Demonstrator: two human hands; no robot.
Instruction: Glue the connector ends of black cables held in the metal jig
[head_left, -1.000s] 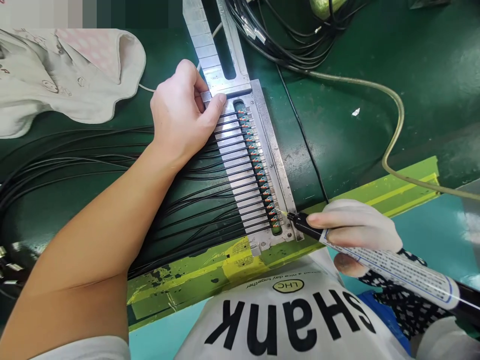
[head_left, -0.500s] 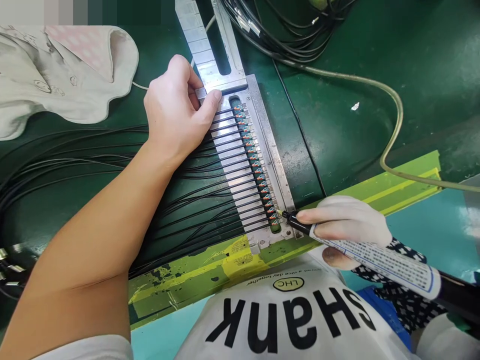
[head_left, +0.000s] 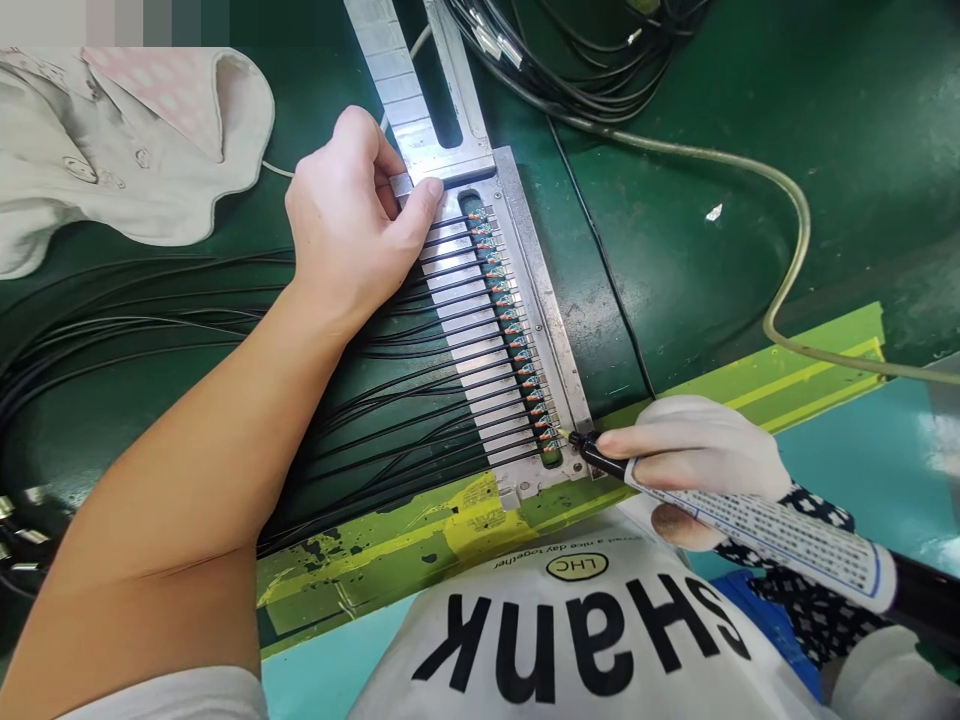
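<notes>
Ok so, looking at a slotted metal fixture (head_left: 534, 285) by the front edge of the table (head_left: 712, 265), with its near end over the yellow-green tape (head_left: 420, 535) there. Running lengthwise from that front edge toward the far edge, with a lean to the left.

Got the pen-like tool (head_left: 772, 532) gripped in the right hand (head_left: 697, 450), fingers and thumb wrapped round the barrel. Pointing left and slightly away from the front edge, long axis sloping back to the right, so at a slant to the fixture. Tip right beside the row of wire ends (head_left: 521, 355), at the near end of the slot, can't tell if touching. From the right fingers, just left to the nearest ends, then away and left along the row.

Pinching the fixture up past the far end of that row with the left hand (head_left: 345, 215), thumb on top, fingers curled by its left edge, partly hidden. So nearer the right hand at the tip. Also spotting black cables (head_left: 397, 387) off toward the left edge
</notes>
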